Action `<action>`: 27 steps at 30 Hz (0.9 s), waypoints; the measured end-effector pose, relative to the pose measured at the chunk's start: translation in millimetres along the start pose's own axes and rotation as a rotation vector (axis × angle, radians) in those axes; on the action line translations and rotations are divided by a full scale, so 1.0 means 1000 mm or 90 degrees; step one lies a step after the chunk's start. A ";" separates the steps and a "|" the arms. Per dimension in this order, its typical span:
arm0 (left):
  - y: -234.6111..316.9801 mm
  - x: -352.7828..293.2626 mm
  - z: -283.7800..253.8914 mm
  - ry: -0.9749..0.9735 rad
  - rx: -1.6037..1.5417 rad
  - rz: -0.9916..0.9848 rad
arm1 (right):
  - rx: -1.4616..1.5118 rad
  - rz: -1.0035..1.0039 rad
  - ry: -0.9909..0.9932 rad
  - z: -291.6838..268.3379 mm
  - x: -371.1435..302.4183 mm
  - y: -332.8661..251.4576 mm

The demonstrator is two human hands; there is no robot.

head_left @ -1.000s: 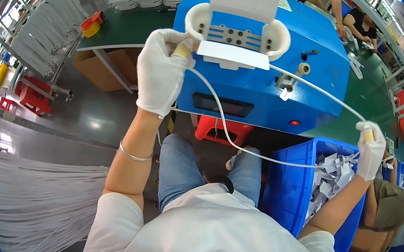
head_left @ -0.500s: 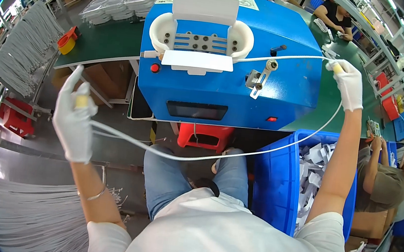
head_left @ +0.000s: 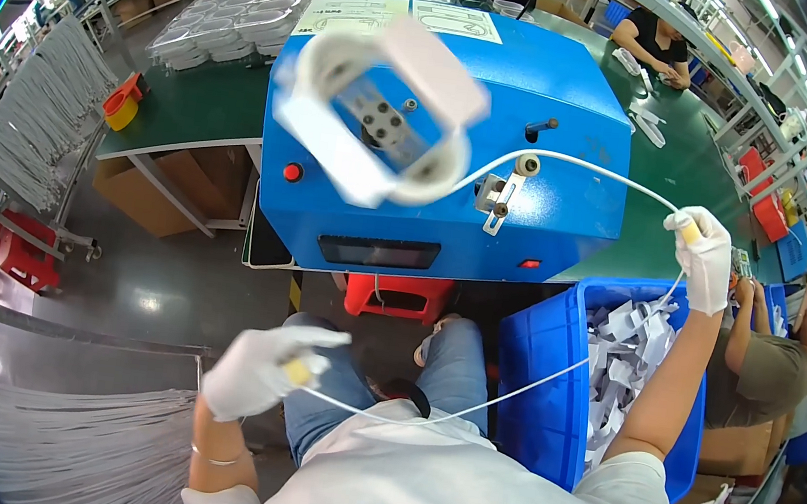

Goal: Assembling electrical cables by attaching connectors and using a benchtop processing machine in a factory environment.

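Note:
A blue winding machine (head_left: pixel 558 221) stands on the bench before me. Its white winding fixture (head_left: pixel 434 170), two rounded ends with flat flaps, is tilted and smeared by motion. From the fixture a white cable (head_left: pixel 585 166) passes the small roller (head_left: pixel 528 165) to my right hand (head_left: pixel 702 256), white-gloved with a yellow fingertip cover and closed on the cable. Beyond that hand the cable sags over the blue bin and my lap to my left hand (head_left: pixel 257 375). This gloved hand, low at the left, has its index finger stretched out while thumb and other fingers pinch the cable.
A blue bin (head_left: pixel 542 340) of white pieces stands at right. Grey cables (head_left: pixel 78 444) lie in a bundle at lower left. Stacked clear trays (head_left: pixel 241 16) and a yellow-red tape dispenser (head_left: pixel 124 102) sit on the green bench. A red stool (head_left: pixel 398 297) is underneath; people work nearby.
The fixture has turned from level to tilted and is blurred. My left hand has come down and right toward my lap. My right hand has dropped lower, and cable now bends over the roller.

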State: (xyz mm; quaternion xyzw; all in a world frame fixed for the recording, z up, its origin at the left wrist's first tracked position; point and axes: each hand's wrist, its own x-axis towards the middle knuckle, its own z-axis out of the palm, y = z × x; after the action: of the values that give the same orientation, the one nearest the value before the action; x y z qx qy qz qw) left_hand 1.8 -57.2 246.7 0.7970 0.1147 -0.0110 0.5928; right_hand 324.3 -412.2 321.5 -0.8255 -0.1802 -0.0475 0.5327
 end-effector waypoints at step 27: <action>-0.164 0.043 0.097 -0.082 0.083 -0.188 | 0.111 0.067 -0.197 0.062 -0.020 -0.046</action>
State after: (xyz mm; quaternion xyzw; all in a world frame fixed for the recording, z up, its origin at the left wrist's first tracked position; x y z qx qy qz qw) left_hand 22.9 -97.2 56.9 0.8061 0.1913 -0.1565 0.5377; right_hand 282.7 -344.9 329.6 -0.7821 -0.2204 0.1239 0.5696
